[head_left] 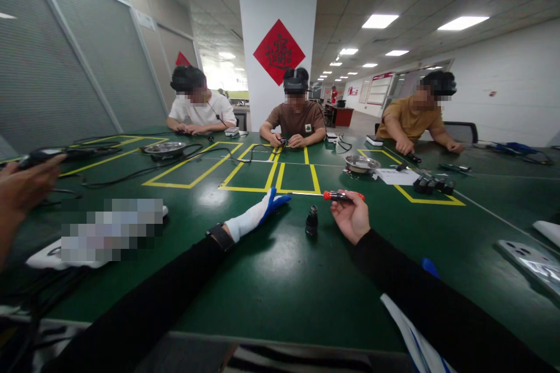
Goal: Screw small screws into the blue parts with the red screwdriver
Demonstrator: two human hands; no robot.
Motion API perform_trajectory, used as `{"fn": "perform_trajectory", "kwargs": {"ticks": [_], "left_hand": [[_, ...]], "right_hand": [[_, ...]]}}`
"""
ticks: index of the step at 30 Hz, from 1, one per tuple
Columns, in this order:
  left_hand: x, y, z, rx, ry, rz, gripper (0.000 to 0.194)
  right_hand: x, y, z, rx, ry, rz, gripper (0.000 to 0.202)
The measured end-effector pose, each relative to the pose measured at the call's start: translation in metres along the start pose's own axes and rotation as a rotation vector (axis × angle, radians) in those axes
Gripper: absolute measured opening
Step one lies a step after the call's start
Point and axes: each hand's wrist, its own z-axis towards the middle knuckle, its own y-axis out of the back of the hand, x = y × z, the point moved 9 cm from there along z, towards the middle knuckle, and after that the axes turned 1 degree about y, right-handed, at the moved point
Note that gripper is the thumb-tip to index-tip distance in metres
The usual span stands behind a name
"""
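Observation:
My right hand point(351, 218) is bare and closed around the red-and-black handle of a screwdriver point(343, 196). Its thin metal shaft points left, toward my left hand point(258, 214). That hand wears a white glove with blue on the palm side. Its fingers are stretched out and the thumb stands apart; the screwdriver's tip is close to the fingertips, and whether they touch is unclear. Between my hands, a little nearer to me, a small black cylindrical part point(311, 221) with a narrower metallic top stands upright on the green table point(271, 297).
Yellow tape outlines point(245, 189) mark the table. Metal bowls point(359, 164) and several black parts point(433, 185) lie farther off. A phone point(531, 265) is at the right. Three people sit opposite; another person's hand point(28, 186) holds a dark object at the left, near cables.

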Motion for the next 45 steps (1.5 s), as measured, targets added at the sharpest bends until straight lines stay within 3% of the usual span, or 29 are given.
{"fn": "perform_trajectory", "kwargs": {"ticks": [4, 8, 13, 19, 23, 25, 29, 33, 36, 38, 40, 43, 45], "left_hand": [[-0.005, -0.005, 0.010, -0.089, -0.012, 0.030, 0.030], [-0.015, 0.002, 0.005, -0.172, -0.054, 0.058, 0.037], [-0.037, 0.015, -0.015, -0.372, -0.167, 0.169, 0.044], [-0.054, 0.007, -0.023, -0.314, -0.290, 0.212, 0.035], [-0.050, 0.018, -0.025, -0.404, -0.275, 0.154, 0.035], [-0.046, 0.023, -0.024, -0.448, -0.275, 0.118, 0.034], [-0.035, 0.030, -0.022, -0.499, -0.275, 0.033, 0.030], [-0.035, 0.031, -0.024, -0.507, -0.291, 0.023, 0.029], [-0.043, 0.030, -0.029, -0.526, -0.314, 0.084, 0.025], [-0.052, 0.027, -0.033, -0.530, -0.342, 0.151, 0.021], [-0.064, 0.021, -0.036, -0.507, -0.390, 0.231, 0.018], [-0.083, 0.006, -0.042, -0.437, -0.528, 0.395, 0.017], [-0.094, -0.007, -0.047, -0.389, -0.656, 0.516, 0.015]], "right_hand": [[0.002, 0.000, -0.002, -0.011, 0.027, 0.017, 0.004], [0.004, 0.000, -0.002, -0.014, 0.040, 0.015, 0.004], [0.003, 0.000, -0.002, 0.009, 0.033, -0.003, 0.003], [0.002, -0.006, -0.003, 0.041, 0.026, -0.028, 0.004], [0.011, -0.013, -0.003, 0.085, 0.079, -0.064, 0.016], [0.021, -0.023, -0.005, 0.171, 0.185, -0.233, 0.027], [0.026, -0.054, -0.018, 0.499, 0.470, -0.945, 0.028], [0.005, -0.063, -0.029, 0.803, 0.458, -1.348, 0.034], [0.000, -0.061, -0.033, 0.906, 0.434, -1.561, 0.029], [0.000, -0.058, -0.033, 0.912, 0.396, -1.624, 0.025], [0.005, -0.057, -0.030, 0.825, 0.408, -1.638, 0.022], [0.020, -0.062, -0.029, 0.629, 0.572, -1.591, 0.016], [0.027, -0.072, -0.038, 0.587, 0.724, -1.533, 0.014]]}}
